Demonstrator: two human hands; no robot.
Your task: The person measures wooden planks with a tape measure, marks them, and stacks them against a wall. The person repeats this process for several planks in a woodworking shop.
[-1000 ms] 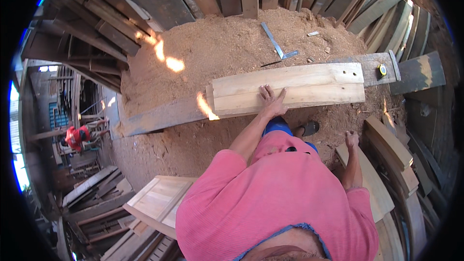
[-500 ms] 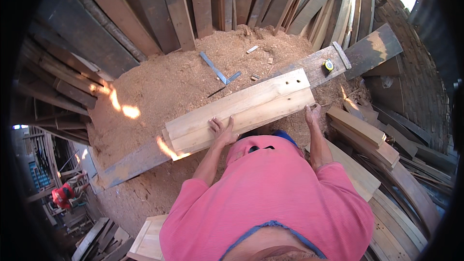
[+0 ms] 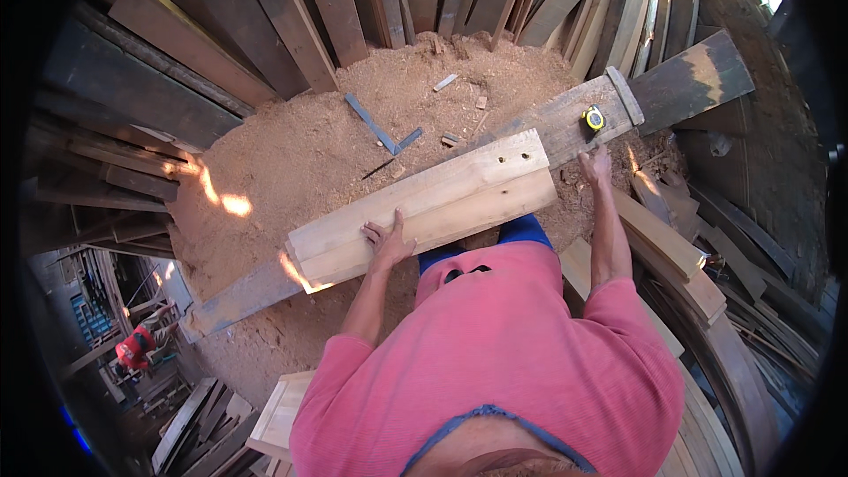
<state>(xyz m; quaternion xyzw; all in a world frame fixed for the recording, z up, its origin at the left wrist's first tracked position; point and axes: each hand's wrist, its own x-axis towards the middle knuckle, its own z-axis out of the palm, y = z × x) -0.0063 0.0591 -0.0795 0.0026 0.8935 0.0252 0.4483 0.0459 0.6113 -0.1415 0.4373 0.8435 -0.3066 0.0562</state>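
Observation:
My left hand (image 3: 389, 240) lies with spread fingers on two pale planks placed side by side and slightly overlapping. The far plank (image 3: 424, 185) has two round holes near its right end; the near plank (image 3: 468, 215) runs along its front edge. My right hand (image 3: 597, 164) is off the planks, past their right end, fingers partly extended and holding nothing visible. Just beyond it, a yellow and black tape measure (image 3: 594, 117) rests on the weathered bench board (image 3: 565, 122). Beyond the planks lie a metal carpenter's square (image 3: 375, 124) and a thin dark stick (image 3: 379, 168).
Sawdust (image 3: 291, 141) covers the ground around the bench. Upright timber boards (image 3: 331, 0) lean along the far side. Stacked planks (image 3: 667, 234) stand close at my right, and a pale wooden piece (image 3: 281, 411) at my lower left. A person in red (image 3: 135, 349) is far left.
My right hand has left the planks' right end and moved away from me toward the tape measure. My left hand stays on the planks. The view has shifted slightly.

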